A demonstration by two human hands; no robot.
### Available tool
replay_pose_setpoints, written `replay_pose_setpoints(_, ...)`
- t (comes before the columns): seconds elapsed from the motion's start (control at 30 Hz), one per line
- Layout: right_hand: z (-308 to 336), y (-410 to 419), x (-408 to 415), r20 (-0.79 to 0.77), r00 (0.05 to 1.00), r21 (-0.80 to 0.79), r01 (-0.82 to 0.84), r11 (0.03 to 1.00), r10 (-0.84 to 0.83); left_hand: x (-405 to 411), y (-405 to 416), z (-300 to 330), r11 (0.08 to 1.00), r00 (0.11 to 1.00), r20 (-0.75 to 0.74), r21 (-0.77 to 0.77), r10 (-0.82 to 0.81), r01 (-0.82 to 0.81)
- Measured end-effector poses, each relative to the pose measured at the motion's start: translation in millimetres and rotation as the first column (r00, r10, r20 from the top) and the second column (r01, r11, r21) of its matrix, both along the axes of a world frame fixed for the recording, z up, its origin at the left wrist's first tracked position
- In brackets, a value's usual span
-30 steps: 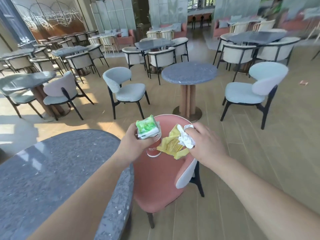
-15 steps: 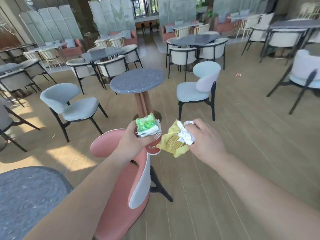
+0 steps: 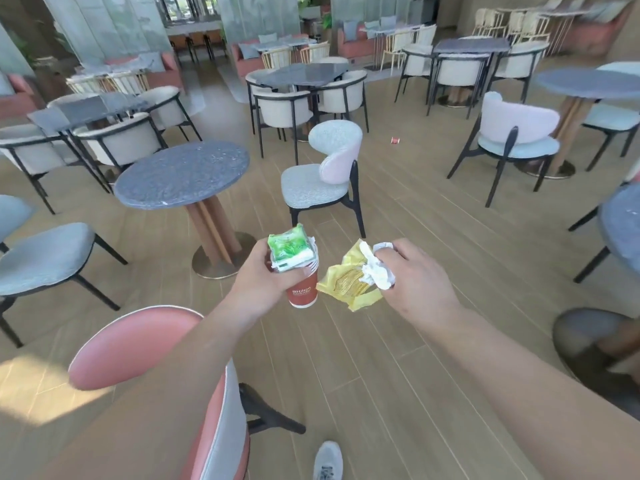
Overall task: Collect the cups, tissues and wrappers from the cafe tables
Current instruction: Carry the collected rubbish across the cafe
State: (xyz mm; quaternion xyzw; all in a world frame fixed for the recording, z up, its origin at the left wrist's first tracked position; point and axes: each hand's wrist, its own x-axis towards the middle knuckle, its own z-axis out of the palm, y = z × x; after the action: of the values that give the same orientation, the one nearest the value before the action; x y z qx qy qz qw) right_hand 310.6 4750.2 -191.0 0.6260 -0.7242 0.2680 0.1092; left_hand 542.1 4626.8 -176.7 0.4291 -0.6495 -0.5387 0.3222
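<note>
My left hand [image 3: 265,277] grips a red paper cup [image 3: 303,294] with a green tissue pack [image 3: 289,252] held on its top. My right hand [image 3: 415,280] pinches a crumpled white tissue [image 3: 375,273] together with a yellow wrapper [image 3: 348,285]. Both hands are raised side by side over the wooden floor, a small gap between the cup and the wrapper. A small red piece of litter [image 3: 395,140] lies on the floor further ahead.
A round grey table [image 3: 181,174] on a wooden pedestal stands ahead on the left, with a pale chair [image 3: 323,178] beside it. A pink chair [image 3: 152,355] is under my left forearm. More tables and chairs fill the room; another round table [image 3: 620,226] is at the right edge.
The view has swung to the right: the round table and pink chair slid left. Both hands keep the same hold on their items.
</note>
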Motion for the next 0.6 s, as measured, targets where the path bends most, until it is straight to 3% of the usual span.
replay_pose_setpoints(0.33, 2, -119, -70, 0.023, 0.988, 0.022, 0.155, 0.988, -0.156, -96, -153, -5, 0.987, 0.988, -0.016, 0.036, -0.156, 0.157)
replay_pose_setpoints(0.6, 2, -161, -129, 0.033, 0.946, -0.03, 0.325, 0.945, -0.324, -195, -227, 2, 0.934, 0.934, 0.023, -0.019, -0.356, 0.356)
